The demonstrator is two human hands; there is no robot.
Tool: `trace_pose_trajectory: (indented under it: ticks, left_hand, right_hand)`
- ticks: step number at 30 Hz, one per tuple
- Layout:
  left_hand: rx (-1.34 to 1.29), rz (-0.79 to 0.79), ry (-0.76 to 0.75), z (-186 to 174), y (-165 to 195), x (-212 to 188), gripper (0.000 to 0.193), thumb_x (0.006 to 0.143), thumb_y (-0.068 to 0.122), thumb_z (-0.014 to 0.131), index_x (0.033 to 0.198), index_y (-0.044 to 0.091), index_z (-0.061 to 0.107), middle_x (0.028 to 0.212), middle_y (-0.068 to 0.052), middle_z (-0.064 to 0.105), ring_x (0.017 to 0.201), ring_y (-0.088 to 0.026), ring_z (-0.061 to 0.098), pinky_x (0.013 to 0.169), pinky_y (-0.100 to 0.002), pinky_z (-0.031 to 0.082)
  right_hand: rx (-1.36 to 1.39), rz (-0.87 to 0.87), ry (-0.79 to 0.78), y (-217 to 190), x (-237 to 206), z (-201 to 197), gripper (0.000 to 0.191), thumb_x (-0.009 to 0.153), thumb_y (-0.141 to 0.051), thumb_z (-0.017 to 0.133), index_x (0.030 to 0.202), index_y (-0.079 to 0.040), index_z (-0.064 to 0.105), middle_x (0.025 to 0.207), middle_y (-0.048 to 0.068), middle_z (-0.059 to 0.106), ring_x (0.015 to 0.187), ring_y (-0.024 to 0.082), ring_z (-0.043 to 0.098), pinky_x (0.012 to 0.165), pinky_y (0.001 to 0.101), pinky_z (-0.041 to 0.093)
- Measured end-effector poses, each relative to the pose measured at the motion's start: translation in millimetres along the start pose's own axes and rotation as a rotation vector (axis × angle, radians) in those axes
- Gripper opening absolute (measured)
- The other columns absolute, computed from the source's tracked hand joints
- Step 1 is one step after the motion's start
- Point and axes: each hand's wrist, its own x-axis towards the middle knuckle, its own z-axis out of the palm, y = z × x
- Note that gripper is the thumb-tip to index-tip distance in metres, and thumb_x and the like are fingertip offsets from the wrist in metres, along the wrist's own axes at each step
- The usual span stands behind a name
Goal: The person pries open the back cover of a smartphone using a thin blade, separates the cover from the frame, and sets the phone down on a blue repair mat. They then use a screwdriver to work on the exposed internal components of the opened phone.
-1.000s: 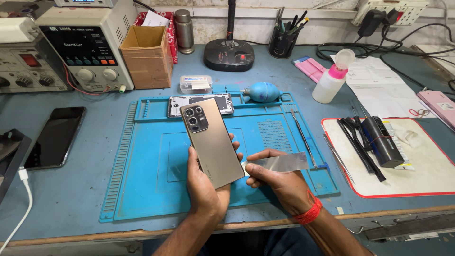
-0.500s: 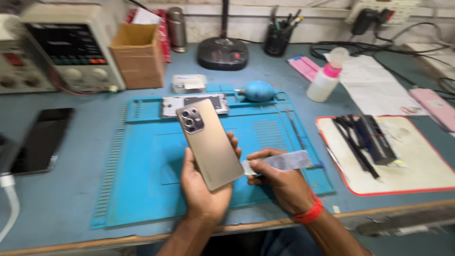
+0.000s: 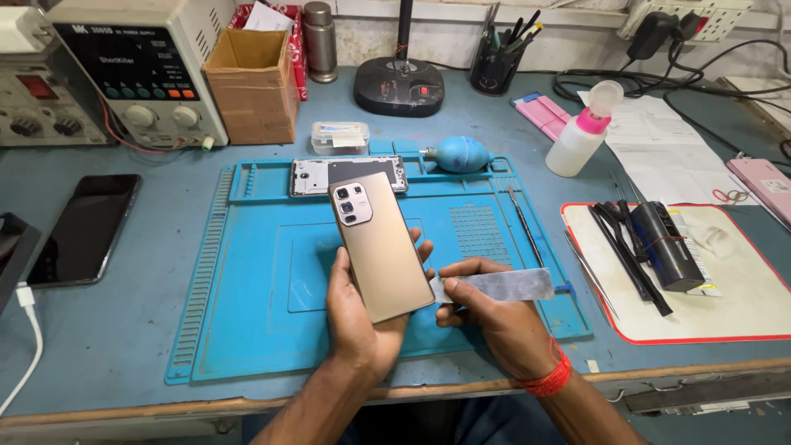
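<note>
- The left hand (image 3: 356, 317) reaches up from the near edge of the bench (image 3: 124, 346), palm cupped, fingers wrapped round the lower half of a gold smartphone (image 3: 379, 247); the fingertips show past the phone's right edge.
- The phone is held back side up, camera cluster at the far end, tilted slightly left, above the middle of the blue repair mat (image 3: 247, 313).
- The right hand (image 3: 494, 317), with a red thread band (image 3: 550, 381) at the wrist, comes in from the near right; its thumb and fingers are pinched shut on a thin, flat grey opening card (image 3: 503, 285).
- The card lies roughly level, its left end just beside the phone's lower right edge; whether it touches the phone I cannot tell.
- At the far edge of the mat lies an opened phone frame (image 3: 348, 175), with a teal dust blower (image 3: 460, 154) just right of it.
- A brown cardboard box (image 3: 251, 86) at the far left of the bench stands open; its inside is not visible.
- A black pen cup (image 3: 494, 70) at the far edge holds several pens and tools.
- A small clear plastic box (image 3: 339, 138) sits just beyond the mat.
- A white tray with red rim (image 3: 741, 334) at the right edge carries black tools.
</note>
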Motion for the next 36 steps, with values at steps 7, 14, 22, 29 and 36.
trace_pose_trajectory:
  ticks: [7,14,22,29,36]
  left_hand:
    - [0.038,-0.036,0.010,0,3,-2,0.064,0.104,0.048,0.023,0.143,0.005,0.052,0.130,-0.017,0.065,0.117,-0.033,0.063,0.095,-0.049,0.050]
    - [0.058,-0.001,0.020,0,5,-7,0.063,0.105,0.045,0.023,0.145,0.005,0.050,0.133,-0.017,0.064,0.119,-0.034,0.062,0.097,-0.050,0.050]
    - [0.099,-0.054,-0.024,-4,19,-6,0.065,0.103,0.047,0.021,0.144,0.006,0.051,0.134,-0.016,0.064,0.123,-0.036,0.062,0.102,-0.051,0.050]
    - [0.081,-0.072,0.001,-4,11,-2,0.070,0.104,0.057,0.018,0.141,0.008,0.052,0.131,-0.015,0.064,0.116,-0.031,0.063,0.098,-0.050,0.050]
    - [0.126,0.019,-0.033,-4,7,-7,0.073,0.104,0.058,0.017,0.139,0.004,0.052,0.125,-0.016,0.065,0.109,-0.030,0.063,0.096,-0.052,0.053]
  right_hand:
    - [-0.016,0.027,0.033,0,-5,2,0.025,0.091,-0.014,0.070,0.109,0.003,0.068,0.090,0.009,0.073,0.073,0.018,0.073,0.065,0.0304,0.061]
    - [-0.066,-0.010,0.036,1,-3,2,0.027,0.090,-0.015,0.071,0.110,0.003,0.068,0.090,0.009,0.073,0.073,0.018,0.074,0.067,0.0317,0.062]
    - [-0.111,-0.029,0.048,2,1,4,0.029,0.089,-0.015,0.072,0.110,0.005,0.070,0.090,0.011,0.075,0.073,0.018,0.076,0.066,0.0311,0.063]
    - [-0.106,-0.061,-0.002,-1,2,2,0.026,0.088,-0.011,0.075,0.108,0.006,0.072,0.087,0.012,0.076,0.072,0.017,0.074,0.064,0.0285,0.060]
    - [-0.107,-0.048,0.009,-1,1,4,0.024,0.086,-0.011,0.076,0.103,0.005,0.073,0.086,0.012,0.077,0.071,0.017,0.075,0.064,0.0279,0.061]
